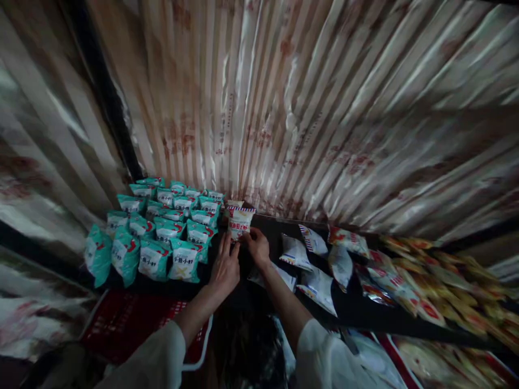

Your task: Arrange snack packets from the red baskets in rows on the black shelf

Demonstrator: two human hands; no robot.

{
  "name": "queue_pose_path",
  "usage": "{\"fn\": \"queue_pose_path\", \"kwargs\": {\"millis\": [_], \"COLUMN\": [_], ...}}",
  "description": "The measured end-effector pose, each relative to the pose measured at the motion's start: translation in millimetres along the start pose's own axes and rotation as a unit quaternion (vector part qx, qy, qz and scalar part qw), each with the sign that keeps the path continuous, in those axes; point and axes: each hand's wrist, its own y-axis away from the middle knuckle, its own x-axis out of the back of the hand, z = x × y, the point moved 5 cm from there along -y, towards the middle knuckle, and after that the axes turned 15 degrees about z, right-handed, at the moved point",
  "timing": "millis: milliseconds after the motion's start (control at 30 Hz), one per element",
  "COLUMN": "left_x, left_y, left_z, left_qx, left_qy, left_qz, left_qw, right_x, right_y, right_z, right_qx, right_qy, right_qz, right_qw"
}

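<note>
A small white snack bag (242, 219) with red lettering and a striped top edge stands upright at the middle of the black shelf (243, 281). My left hand (225, 266) grips its lower left side with the fingers pointing away from me. On the lower right, my right hand (258, 247) pinches it between thumb and fingers. Behind this bag a similar pale bag (235, 204) partly shows. To the left, several teal and white snack bags (184, 261) stand upright in rows. Several white bags (318, 286) lie loosely to the right of my right forearm.
Yellow packets (438, 281) lie heaped at the far right, beside red and white packets (391, 281). Below the shelf at left is a red basket (133, 324). Striped, wrinkled sheeting (275, 108) covers the wall behind, and a dark post (107, 92) rises at the left.
</note>
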Motion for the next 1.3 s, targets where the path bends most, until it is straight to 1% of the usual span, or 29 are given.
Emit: {"fn": "queue_pose_path", "kwargs": {"millis": [100, 200, 367, 600, 733, 833, 900, 967, 1033, 1100, 1200, 1300], "left_x": [-7, -13, -22, -35, -40, -41, -39, -34, -28, -23, -23, -29], "left_y": [-2, -3, -6, -5, -4, -5, -4, -1, 5, 14, 29, 41], "left_z": [-10, -20, -32, -43, -48, -49, -48, -43, -36, -26, -10, 3], "left_qx": [0.016, 0.032, 0.043, 0.043, 0.042, 0.036, 0.03, 0.028, 0.028, 0.031, 0.053, 0.11], "left_qy": [-0.006, -0.015, -0.024, -0.025, -0.02, -0.029, -0.035, -0.04, -0.036, -0.021, 0.016, 0.043], "left_qz": [-0.004, -0.006, -0.025, -0.045, -0.043, -0.049, -0.047, -0.036, -0.026, -0.031, -0.077, -0.131], "left_qw": [1.0, 0.999, 0.998, 0.998, 0.998, 0.998, 0.998, 0.998, 0.999, 0.999, 0.995, 0.984], "right_x": [-9, -18, -28, -33, -36, -32, -23, -7, 14, 38, 73, 94], "right_y": [-1, -2, -3, -5, -5, -3, 2, 10, 22, 38, 63, 83], "right_z": [-4, -8, -4, 7, 5, 2, 0, 0, 2, 9, 24, 40], "right_qx": [0.01, 0.012, 0.014, 0.023, 0.036, 0.063, 0.102, 0.153, 0.214, 0.271, 0.323, 0.343], "right_qy": [0.004, 0.006, 0.042, 0.087, 0.1, 0.097, 0.1, 0.106, 0.109, 0.121, 0.177, 0.236], "right_qz": [-0.001, -0.022, -0.035, -0.021, -0.036, -0.019, 0.008, 0.031, 0.035, 0.025, 0.02, 0.015], "right_qw": [1.0, 1.0, 0.998, 0.996, 0.994, 0.993, 0.99, 0.982, 0.97, 0.955, 0.929, 0.909]}}
